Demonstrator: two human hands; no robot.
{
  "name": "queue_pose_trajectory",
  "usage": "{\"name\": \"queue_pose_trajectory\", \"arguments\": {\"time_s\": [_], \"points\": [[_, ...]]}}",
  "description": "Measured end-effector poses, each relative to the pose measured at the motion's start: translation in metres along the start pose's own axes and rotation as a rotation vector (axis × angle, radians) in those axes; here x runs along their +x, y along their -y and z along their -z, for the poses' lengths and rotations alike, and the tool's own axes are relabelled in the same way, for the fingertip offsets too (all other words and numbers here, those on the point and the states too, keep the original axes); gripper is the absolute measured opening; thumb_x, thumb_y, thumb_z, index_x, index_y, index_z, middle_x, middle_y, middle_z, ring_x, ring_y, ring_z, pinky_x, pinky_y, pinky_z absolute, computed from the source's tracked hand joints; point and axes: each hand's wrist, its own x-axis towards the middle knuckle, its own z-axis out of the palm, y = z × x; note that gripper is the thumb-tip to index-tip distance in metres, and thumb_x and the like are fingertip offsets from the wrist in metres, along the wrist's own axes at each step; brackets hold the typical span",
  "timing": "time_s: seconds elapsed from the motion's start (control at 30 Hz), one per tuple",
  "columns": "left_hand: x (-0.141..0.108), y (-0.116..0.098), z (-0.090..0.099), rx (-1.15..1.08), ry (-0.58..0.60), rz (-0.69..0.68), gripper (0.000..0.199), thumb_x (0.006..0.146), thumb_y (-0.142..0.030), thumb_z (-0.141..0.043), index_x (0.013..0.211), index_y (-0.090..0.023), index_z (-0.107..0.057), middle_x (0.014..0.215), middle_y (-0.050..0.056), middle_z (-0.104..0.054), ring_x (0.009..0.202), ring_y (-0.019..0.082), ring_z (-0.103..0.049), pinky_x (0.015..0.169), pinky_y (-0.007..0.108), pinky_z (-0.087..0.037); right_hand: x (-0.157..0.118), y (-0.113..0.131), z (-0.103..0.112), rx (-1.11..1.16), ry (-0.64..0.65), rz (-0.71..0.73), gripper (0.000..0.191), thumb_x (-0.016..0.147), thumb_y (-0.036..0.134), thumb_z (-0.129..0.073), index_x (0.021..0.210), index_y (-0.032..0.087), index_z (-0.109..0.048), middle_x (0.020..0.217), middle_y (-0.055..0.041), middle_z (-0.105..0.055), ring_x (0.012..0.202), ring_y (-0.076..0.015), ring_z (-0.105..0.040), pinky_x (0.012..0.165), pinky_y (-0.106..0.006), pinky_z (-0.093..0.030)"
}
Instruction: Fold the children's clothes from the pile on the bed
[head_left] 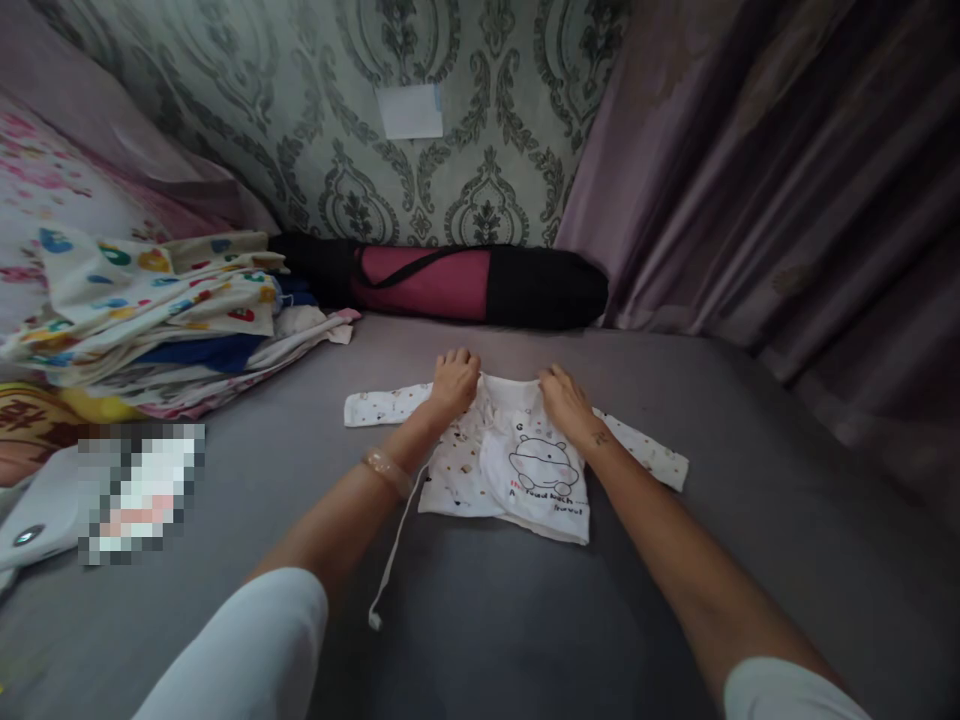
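Observation:
A small white baby shirt (495,470) lies spread on the grey bed sheet, its sleeves stretched out to both sides. It has small dotted prints and a round cartoon animal with lettering on one front panel. My left hand (456,382) is closed at the shirt's left shoulder beside the neckline. At the opposite shoulder, my right hand (562,400) pinches the cloth with bent fingers; the fingertips are partly hidden. From the shirt's left side a thin white tie string (391,560) trails down over the sheet, under my left forearm.
A pile of folded patterned clothes (165,300) sits at the left. Along the wall lies a long black and dark-red bag (427,284). A white object (52,505) rests at the left edge beside a blurred patch. Mauve curtains (720,170) hang at the right.

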Motion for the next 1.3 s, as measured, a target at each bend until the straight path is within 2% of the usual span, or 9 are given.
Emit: {"name": "queue_pose_trajectory", "arguments": {"time_s": [0.1, 0.2, 0.3, 0.4, 0.67, 0.93, 1.13, 1.3], "points": [[-0.010, -0.010, 0.017, -0.280, 0.120, -0.034, 0.024, 0.090, -0.018, -0.047, 0.102, -0.015, -0.068, 0.095, 0.010, -0.069, 0.091, 0.021, -0.062, 0.084, 0.031, -0.045, -0.006, 0.023, 0.005, 0.150, 0.024, 0.120, 0.032, 0.099, 0.022, -0.038, 0.117, 0.021, -0.064, 0.119, -0.0113, -0.064, 0.109, -0.0231, -0.057, 0.089, -0.029, -0.040], [-0.024, -0.021, 0.019, -0.470, 0.234, -0.016, 0.023, 0.082, -0.014, -0.051, 0.093, -0.013, -0.072, 0.078, 0.004, -0.070, 0.077, 0.017, -0.063, 0.075, 0.025, -0.048, -0.015, 0.041, -0.002, 0.245, 0.092, 0.188, 0.028, 0.098, 0.022, -0.041, 0.113, 0.021, -0.065, 0.115, -0.0095, -0.066, 0.110, -0.0227, -0.057, 0.088, -0.028, -0.041], [-0.036, -0.028, 0.013, -0.459, 0.243, 0.101, 0.024, 0.079, -0.010, -0.052, 0.090, -0.012, -0.073, 0.076, 0.004, -0.071, 0.075, 0.016, -0.064, 0.073, 0.024, -0.048, -0.023, 0.047, -0.013, 0.240, 0.104, 0.182, 0.030, 0.096, 0.015, -0.040, 0.116, 0.018, -0.062, 0.119, -0.0107, -0.062, 0.110, -0.0212, -0.057, 0.087, -0.027, -0.041], [-0.042, -0.029, 0.006, -0.407, 0.228, 0.193, 0.024, 0.079, -0.009, -0.053, 0.092, -0.011, -0.074, 0.084, 0.008, -0.073, 0.079, 0.017, -0.065, 0.074, 0.024, -0.048, -0.027, 0.046, -0.021, 0.212, 0.096, 0.157, 0.032, 0.095, 0.014, -0.040, 0.120, 0.017, -0.060, 0.123, -0.0121, -0.056, 0.107, -0.0203, -0.058, 0.087, -0.026, -0.041], [-0.041, -0.034, 0.003, -0.356, 0.251, 0.287, 0.020, 0.079, -0.024, -0.065, 0.091, -0.011, -0.074, 0.087, 0.012, -0.074, 0.085, 0.021, -0.067, 0.075, 0.026, -0.048, -0.026, 0.051, -0.027, 0.178, 0.071, 0.063, 0.032, 0.096, 0.014, -0.034, 0.115, 0.018, -0.059, 0.118, -0.0128, -0.053, 0.096, -0.0220, -0.060, 0.078, -0.028, -0.043], [-0.033, -0.039, 0.008, -0.342, 0.307, 0.353, 0.019, 0.070, -0.021, -0.068, 0.084, -0.011, -0.075, 0.083, 0.013, -0.073, 0.084, 0.023, -0.067, 0.069, 0.025, -0.047, -0.027, 0.044, -0.034, 0.367, -0.009, 0.050, 0.027, 0.097, 0.020, -0.043, 0.116, 0.022, -0.062, 0.114, -0.0081, -0.053, 0.097, -0.0166, -0.059, 0.081, -0.022, -0.042], [-0.028, -0.033, 0.011, -0.471, 0.336, 0.346, 0.014, 0.070, -0.013, -0.063, 0.077, -0.010, -0.076, 0.065, 0.005, -0.067, 0.070, 0.017, -0.063, 0.062, 0.021, -0.044, -0.023, 0.039, -0.038, 0.495, -0.064, 0.044, 0.022, 0.094, 0.018, -0.050, 0.110, 0.020, -0.066, 0.108, -0.0081, -0.056, 0.097, -0.0162, -0.059, 0.083, -0.023, -0.043], [-0.028, -0.033, 0.011, -0.632, 0.343, 0.395, 0.015, 0.074, -0.012, -0.058, 0.074, -0.008, -0.073, 0.052, -0.001, -0.057, 0.050, 0.009, -0.051, 0.052, 0.018, -0.039, -0.018, 0.035, -0.038, 0.605, -0.118, 0.061, 0.021, 0.091, 0.013, -0.051, 0.103, 0.017, -0.068, 0.101, -0.0078, -0.063, 0.099, -0.0165, -0.058, 0.089, -0.025, -0.042]]}}
